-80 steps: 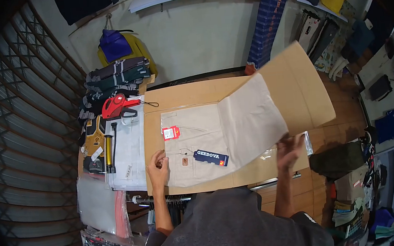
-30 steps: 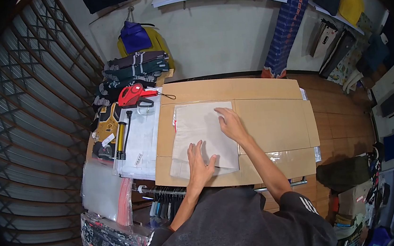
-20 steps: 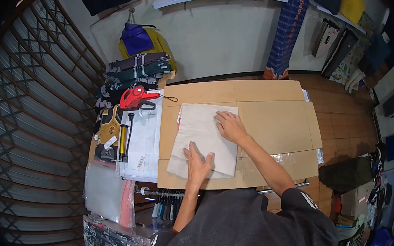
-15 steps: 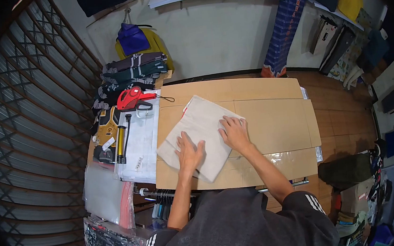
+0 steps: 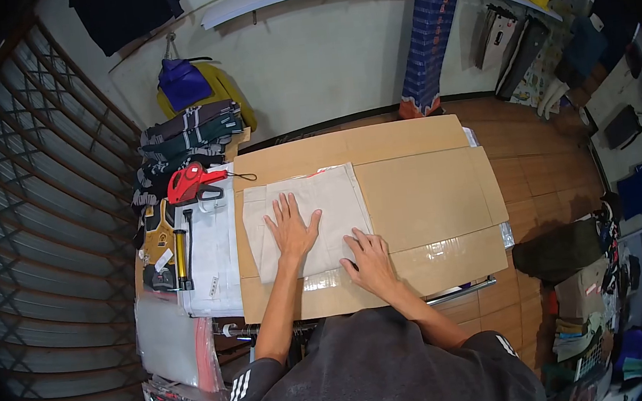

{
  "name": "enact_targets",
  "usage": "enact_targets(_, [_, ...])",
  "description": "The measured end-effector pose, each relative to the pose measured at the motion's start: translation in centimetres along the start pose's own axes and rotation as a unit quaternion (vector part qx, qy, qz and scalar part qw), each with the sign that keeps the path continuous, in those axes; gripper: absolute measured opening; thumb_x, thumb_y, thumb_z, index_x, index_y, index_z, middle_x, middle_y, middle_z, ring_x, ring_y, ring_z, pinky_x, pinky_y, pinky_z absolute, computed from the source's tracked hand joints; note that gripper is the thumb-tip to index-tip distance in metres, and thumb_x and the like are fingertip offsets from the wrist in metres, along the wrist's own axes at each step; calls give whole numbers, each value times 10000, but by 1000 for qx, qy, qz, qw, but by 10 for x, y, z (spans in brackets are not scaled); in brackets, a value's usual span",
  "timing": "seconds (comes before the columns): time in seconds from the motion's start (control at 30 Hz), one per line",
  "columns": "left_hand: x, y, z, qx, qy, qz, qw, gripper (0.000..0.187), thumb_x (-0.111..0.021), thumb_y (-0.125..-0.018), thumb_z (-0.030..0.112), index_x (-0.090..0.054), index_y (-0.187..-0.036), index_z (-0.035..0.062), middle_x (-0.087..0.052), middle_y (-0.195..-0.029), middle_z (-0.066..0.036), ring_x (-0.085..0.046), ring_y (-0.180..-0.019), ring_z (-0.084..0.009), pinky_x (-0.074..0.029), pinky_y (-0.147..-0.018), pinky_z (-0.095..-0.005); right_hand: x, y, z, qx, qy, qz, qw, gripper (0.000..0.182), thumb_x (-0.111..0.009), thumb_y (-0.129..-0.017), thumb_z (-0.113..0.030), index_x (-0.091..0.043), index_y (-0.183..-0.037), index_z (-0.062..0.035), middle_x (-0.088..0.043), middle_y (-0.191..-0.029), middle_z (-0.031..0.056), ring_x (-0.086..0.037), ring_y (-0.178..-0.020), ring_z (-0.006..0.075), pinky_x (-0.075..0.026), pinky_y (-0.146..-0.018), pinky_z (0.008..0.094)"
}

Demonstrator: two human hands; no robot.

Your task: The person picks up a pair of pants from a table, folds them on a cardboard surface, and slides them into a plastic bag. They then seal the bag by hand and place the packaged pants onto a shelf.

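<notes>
Beige cloth garment (image 5: 329,203), folded into a flat, roughly four-sided bundle, lies on a large brown cardboard sheet (image 5: 428,190), over its left part. A bit of red (image 5: 322,171) shows at the bundle's far edge.

Left hand (image 5: 291,230): palm down on the cloth, fingers spread, thumb out to the side; nothing pinched. Right hand (image 5: 373,261): at the near right corner of the bundle, fingers loosely bent and a little apart, thumb clear of them; fingertips on or at the cloth's edge, exact contact hard to tell.

Left of the cardboard, on white sheeting (image 5: 204,270): red handheld tool with a dark handle (image 5: 186,184), and a yellow-and-black cylinder (image 5: 181,253) beside a yellow-and-black device (image 5: 158,235). Dark striped folded garments (image 5: 194,128) piled beyond these. Clear plastic bags with a red edge (image 5: 166,343) at the near left.
</notes>
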State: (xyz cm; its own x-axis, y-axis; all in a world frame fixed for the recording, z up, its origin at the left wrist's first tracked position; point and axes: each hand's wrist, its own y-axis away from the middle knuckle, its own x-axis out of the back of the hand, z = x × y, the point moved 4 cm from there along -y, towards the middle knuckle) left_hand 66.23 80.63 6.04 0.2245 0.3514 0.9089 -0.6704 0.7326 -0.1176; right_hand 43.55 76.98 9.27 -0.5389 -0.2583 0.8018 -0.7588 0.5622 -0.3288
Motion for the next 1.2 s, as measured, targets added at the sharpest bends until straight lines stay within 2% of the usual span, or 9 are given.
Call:
enact_targets(0.27, [-2, -5, -6, -19, 12, 5, 1000, 984, -604, -941, 645, -331, -1613, -21, -255, -1703, -256, -160, -1593, -447, -50, -1232, -699, -3, 1, -3, -22, 3, -9, 1000, 572, -776, -884, -289, -618, -1372, -37, -538, -1486, 186, -517, -1253, 368, -390, -1089, 522])
enact_targets(0.37, [6, -1, -8, -34, 41, 11, 999, 935, -672, -933, 583, -372, -1593, -8, -305, -1683, -252, -199, -1585, -433, -67, -1241, -683, -1, 0, -1, -21, -10, -7, 1000, 583, -786, -874, -282, -615, -1377, -42, -551, -1475, 185, -518, -1278, 370, -383, -1096, 526])
enact_targets(0.57, [64, 57, -22, -19, 326, 125, 937, 555, -786, -915, 209, -599, -1383, -24, -626, -1401, -243, -566, -1357, -399, -424, -1156, -484, 8, -30, -8, 6, -16, 19, 1000, 573, -788, -860, -238, -612, -1369, -43, -574, -1440, 202, -511, -1330, 368, -342, -1123, 532])
enact_targets(0.67, [94, 109, -48, 44, 298, 197, 933, 447, -771, -920, 156, -662, -1320, -11, -689, -1330, -208, -647, -1268, -355, -503, -1053, -412, -4, -61, -13, 40, -32, 19, 998, 603, -781, -867, -234, -585, -1406, -47, -547, -1479, 210, -483, -1368, 400, -337, -1135, 553])
enact_targets(0.7, [103, 125, -59, 94, 343, 211, 910, 405, -759, -930, 163, -679, -1292, 0, -700, -1300, -199, -654, -1249, -355, -502, -1043, -421, -10, -70, -14, 51, -36, 19, 998, 605, -776, -873, -233, -579, -1416, -51, -532, -1497, 216, -467, -1385, 416, -330, -1142, 565])
enact_targets(0.83, [133, 186, -133, 184, 196, 321, 908, 329, -716, -926, 126, -681, -1221, -14, -691, -1220, -232, -655, -1173, -420, -500, -1038, -453, -35, -105, -32, 89, -60, 8, 994, 609, -757, -902, -239, -559, -1453, -72, -450, -1581, 235, -388, -1459, 468, -275, -1174, 632])
enact_targets(0.97, [136, 242, -214, 293, 107, 387, 868, 352, -729, -903, 125, -684, -1231, 5, -695, -1224, -208, -658, -1154, -393, -511, -1013, -453, -51, -118, -54, 63, -11, -27, 998, 630, -714, -948, -306, -522, -1510, -98, -339, -1665, 234, -266, -1542, 475, -194, -1190, 713])
enact_targets(1.1, [131, 283, -284, 406, 16, 391, 826, 396, -736, -886, 118, -672, -1268, 36, -678, -1266, -193, -636, -1183, -392, -490, -1037, -495, -96, -107, -33, 26, 149, -117, 982, 693, -571, -1009, -489, -447, -1594, -139, -240, -1720, 209, -156, -1586, 462, -105, -1198, 746])
enact_targets(1.2, [135, 305, -319, 477, -35, 342, 809, 437, -756, -861, 110, -686, -1292, 87, -679, -1291, -165, -636, -1202, -383, -494, -1044, -515, -98, -109, -31, 14, 149, -126, 981, 694, -554, -1012, -506, -448, -1595, -145, -238, -1721, 208, -161, -1586, 458, -94, -1200, 744])
